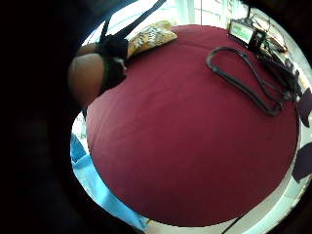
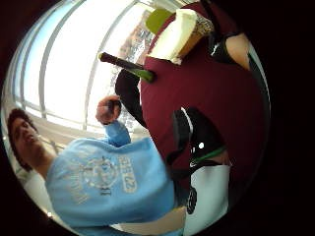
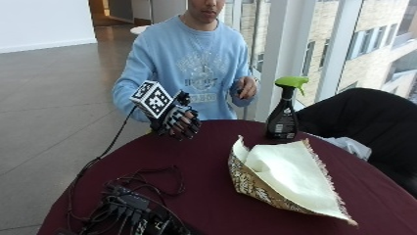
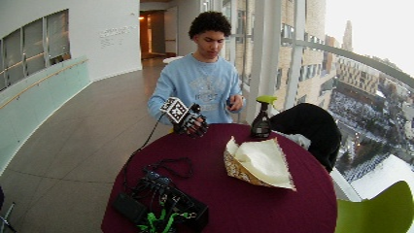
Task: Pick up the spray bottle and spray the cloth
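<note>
The gloved right hand (image 3: 177, 120) hovers above the tabletop's (image 3: 208, 176) edge nearest the person, fingers hanging loosely curled and holding nothing. The cloth (image 3: 287, 177) lies bunched and folded toward the table's middle, well apart from the hand. The spray bottle (image 3: 284, 110) stands upright at the far edge, just behind the cloth. The cloth's underside is hidden; the bottle's label is unreadable.
</note>
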